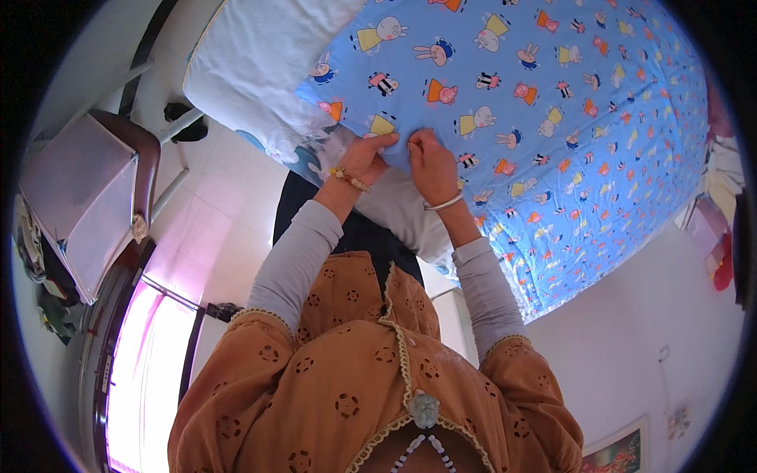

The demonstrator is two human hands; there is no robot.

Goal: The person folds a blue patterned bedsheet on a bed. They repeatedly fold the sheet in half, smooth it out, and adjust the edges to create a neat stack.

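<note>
A light blue cloth (473,71) printed with cartoon animals spreads over white bedding (254,65). At its near edge, my left hand (368,155), with a beaded bracelet on the wrist, has thumb and fingers on the cloth's border. Just to the right, my right hand (433,165), wearing a silver bangle, pinches the blue cloth between thumb and curled fingers. A small gap separates the two hands. Whether anything small sits between the right fingertips cannot be seen. Below the hands, a pale, patterned part of the bedding (390,204) hangs over the near edge.
To the left stands a chair with a brown rim (148,171), bearing a pale box-like thing (89,159). A dark object (186,122) lies on the tiled floor (204,207). A bright window or doorway (154,366) is at lower left, a framed picture (618,449) at lower right.
</note>
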